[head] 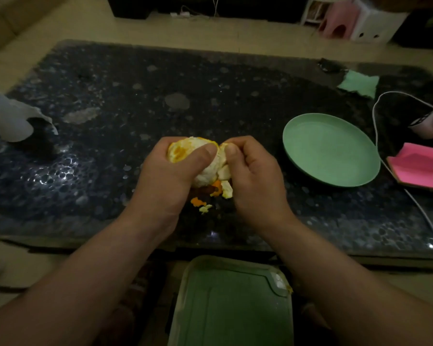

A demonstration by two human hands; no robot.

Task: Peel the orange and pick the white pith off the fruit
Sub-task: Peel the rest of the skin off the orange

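Observation:
A partly peeled orange [185, 152], mostly white pith with some orange flesh showing, is held above the dark table's near middle. My left hand [168, 171] grips it from the left, thumb across the top. My right hand [253, 171] pinches a flap of peel [224, 171] on the fruit's right side, thumb tip against the fruit. Small scraps of orange peel and pith [201, 204] lie on the table just below the hands.
An empty green plate [310, 166] sits right of my hands. A white cable [375, 126], a pink item [420, 168] and a green cloth [359, 83] lie at far right. A white paper roll [8, 121] is at left. A green bin lid [233, 305] stands below the table edge.

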